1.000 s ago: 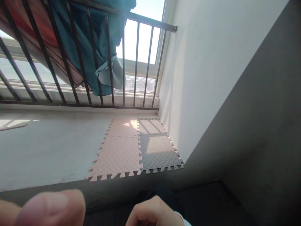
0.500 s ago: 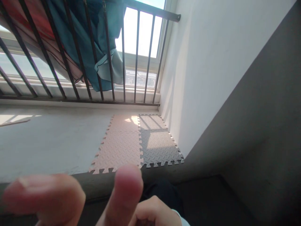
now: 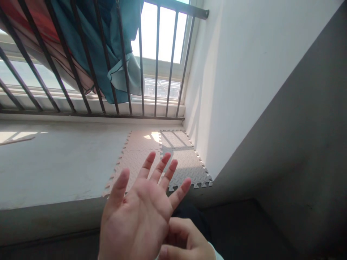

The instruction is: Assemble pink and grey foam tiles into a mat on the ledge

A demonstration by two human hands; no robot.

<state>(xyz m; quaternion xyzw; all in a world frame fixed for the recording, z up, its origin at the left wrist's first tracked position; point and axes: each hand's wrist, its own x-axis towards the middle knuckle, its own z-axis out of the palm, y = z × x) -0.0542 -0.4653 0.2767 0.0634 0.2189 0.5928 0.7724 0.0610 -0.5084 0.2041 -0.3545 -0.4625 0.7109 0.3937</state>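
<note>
My left hand [image 3: 141, 213] is raised at the bottom centre, palm facing me, fingers and thumb spread, with nothing in it. Close against its wrist, on the right, is my right hand [image 3: 189, 240], its fingers curled and thumb bent inward. What those fingers pinch, if anything, is hidden behind the left wrist. A pale sleeve cuff [image 3: 217, 252] shows at the right wrist. Beyond the left fingers lie pink foam puzzle mats [image 3: 141, 144] and grey foam puzzle mats [image 3: 187, 162] on the sill, partly covered by the hand.
A wide white sill [image 3: 54, 162] runs along the window behind dark metal railing bars [image 3: 157, 61]. Teal cloth [image 3: 114, 83] and reddish cloth [image 3: 40, 21] hang behind the bars. A white wall [image 3: 238, 72] rises on the right. Below the sill the floor [image 3: 238, 227] is dark.
My left hand has drawn back from close to the camera, where only blurred fingers showed, and now displays its open palm. My right hand stays low at the right, fingers still curled.
</note>
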